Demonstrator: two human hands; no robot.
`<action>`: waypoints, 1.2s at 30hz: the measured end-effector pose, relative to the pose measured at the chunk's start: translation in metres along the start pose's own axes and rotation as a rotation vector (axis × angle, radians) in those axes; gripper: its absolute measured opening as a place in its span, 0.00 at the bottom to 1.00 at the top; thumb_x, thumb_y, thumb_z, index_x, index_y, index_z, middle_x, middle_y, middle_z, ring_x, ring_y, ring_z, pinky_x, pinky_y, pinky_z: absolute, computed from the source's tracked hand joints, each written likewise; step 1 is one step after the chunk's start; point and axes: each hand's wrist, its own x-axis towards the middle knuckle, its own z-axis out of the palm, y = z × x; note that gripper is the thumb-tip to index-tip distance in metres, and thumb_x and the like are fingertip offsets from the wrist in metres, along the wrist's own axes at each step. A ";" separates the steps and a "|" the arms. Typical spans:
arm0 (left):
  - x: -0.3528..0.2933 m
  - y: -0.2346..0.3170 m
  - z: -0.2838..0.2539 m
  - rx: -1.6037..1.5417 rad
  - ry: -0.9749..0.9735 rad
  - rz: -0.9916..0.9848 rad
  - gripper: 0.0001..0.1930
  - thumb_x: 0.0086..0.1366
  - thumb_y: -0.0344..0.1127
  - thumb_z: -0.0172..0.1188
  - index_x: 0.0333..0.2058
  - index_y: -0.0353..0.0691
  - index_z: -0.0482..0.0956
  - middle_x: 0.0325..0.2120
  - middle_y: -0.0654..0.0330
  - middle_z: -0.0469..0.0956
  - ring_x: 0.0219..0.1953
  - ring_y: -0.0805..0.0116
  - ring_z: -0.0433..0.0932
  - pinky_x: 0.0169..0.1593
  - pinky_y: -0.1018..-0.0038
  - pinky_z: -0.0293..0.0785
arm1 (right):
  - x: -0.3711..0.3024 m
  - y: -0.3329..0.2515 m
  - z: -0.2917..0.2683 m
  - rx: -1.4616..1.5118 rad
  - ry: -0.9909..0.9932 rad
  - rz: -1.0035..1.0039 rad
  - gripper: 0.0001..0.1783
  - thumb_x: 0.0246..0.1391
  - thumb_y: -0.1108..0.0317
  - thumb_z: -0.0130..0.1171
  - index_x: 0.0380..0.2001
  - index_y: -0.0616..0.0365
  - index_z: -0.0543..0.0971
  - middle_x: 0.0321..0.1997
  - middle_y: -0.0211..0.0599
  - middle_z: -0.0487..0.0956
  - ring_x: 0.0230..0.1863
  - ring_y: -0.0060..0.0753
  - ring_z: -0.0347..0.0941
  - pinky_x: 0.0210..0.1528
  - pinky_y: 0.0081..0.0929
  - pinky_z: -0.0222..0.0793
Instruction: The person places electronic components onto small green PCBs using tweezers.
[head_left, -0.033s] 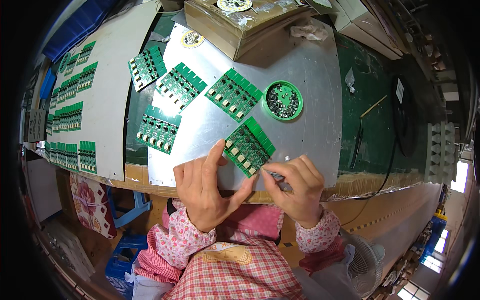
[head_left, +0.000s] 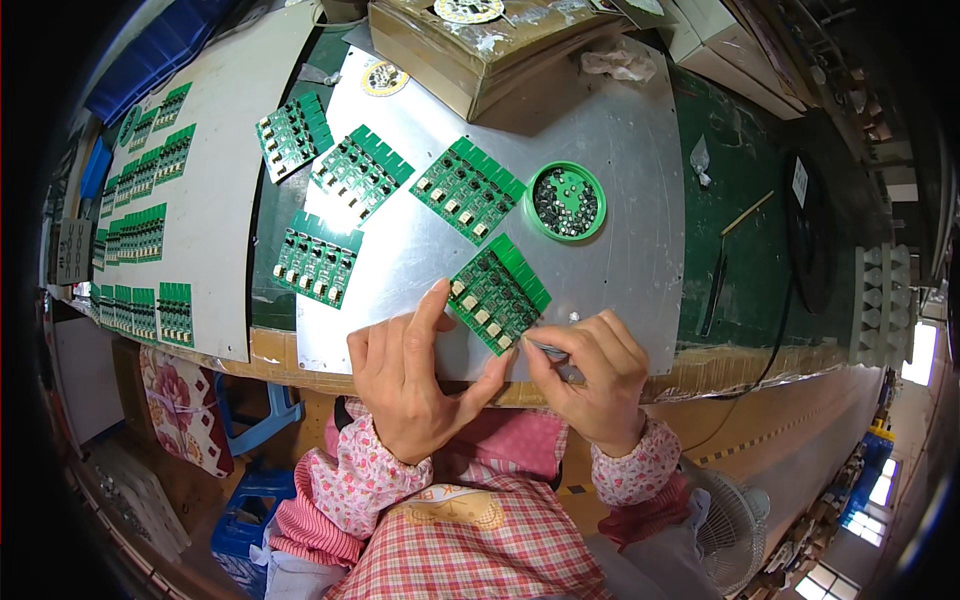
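Note:
A green circuit board (head_left: 497,295) with a row of cream-coloured connectors lies tilted on the metal sheet in front of me. My left hand (head_left: 412,385) steadies it, index finger at its left corner and thumb at its lower corner. In a pinch, my right hand (head_left: 598,378) holds what looks like a pair of metal tweezers (head_left: 548,350), mostly hidden by the fingers. Their tip is by the board's lower right edge. Beyond the board stands a round green dish (head_left: 566,201) of small dark and silvery parts. Another circuit board (head_left: 468,190) lies left of the dish.
More boards lie to the left, including one circuit board (head_left: 318,260) near the metal sheet's (head_left: 630,250) left edge. A pale panel (head_left: 225,200) carries rows of boards. At the back stands a cardboard box (head_left: 480,60). On the green mat right are a wooden stick (head_left: 748,213) and black reel (head_left: 808,220).

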 end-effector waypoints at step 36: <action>0.016 0.005 -0.010 -0.151 -0.162 -0.074 0.41 0.47 0.39 0.76 0.61 0.35 0.71 0.36 0.61 0.77 0.37 0.61 0.74 0.45 0.63 0.62 | 0.038 -0.006 -0.006 0.271 0.090 0.157 0.08 0.50 0.78 0.73 0.34 0.58 0.86 0.29 0.29 0.79 0.26 0.24 0.71 0.24 0.21 0.65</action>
